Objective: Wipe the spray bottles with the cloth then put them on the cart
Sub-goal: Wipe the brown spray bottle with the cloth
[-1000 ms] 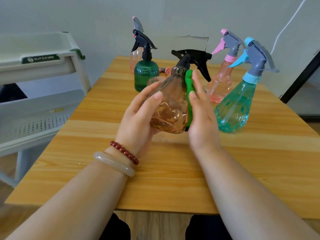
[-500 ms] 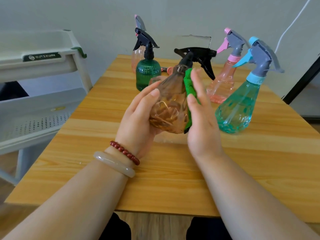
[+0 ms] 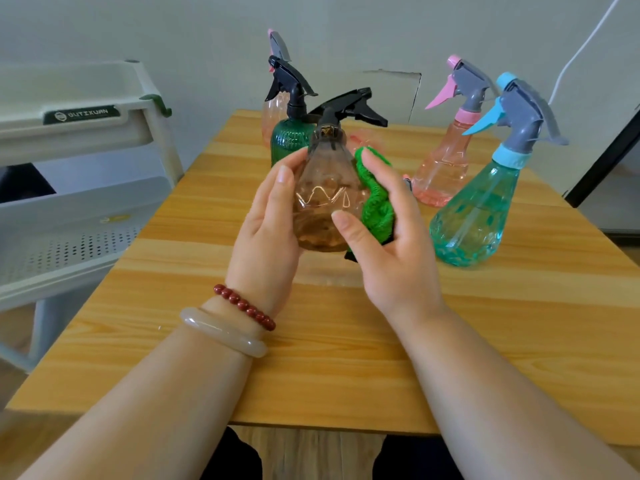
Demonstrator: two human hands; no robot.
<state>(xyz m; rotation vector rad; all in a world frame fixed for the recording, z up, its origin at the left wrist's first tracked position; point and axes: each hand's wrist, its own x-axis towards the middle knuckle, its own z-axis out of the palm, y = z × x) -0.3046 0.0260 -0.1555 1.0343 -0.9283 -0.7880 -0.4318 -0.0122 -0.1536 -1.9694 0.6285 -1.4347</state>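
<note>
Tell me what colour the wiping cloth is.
The cloth is bright green, clearest in the head view.

Amber spray bottle (image 3: 325, 202), black trigger head: upright, held aloft, nozzle pointing right. Green cloth (image 3: 375, 206) bunched against its right side. Dark green bottle (image 3: 289, 140) and rear pink bottle (image 3: 268, 114) standing just behind; second pink bottle (image 3: 443, 168) and teal bottle (image 3: 474, 216) standing to the right. White tiered cart (image 3: 86, 202) at left, apart from all bottles.
</note>
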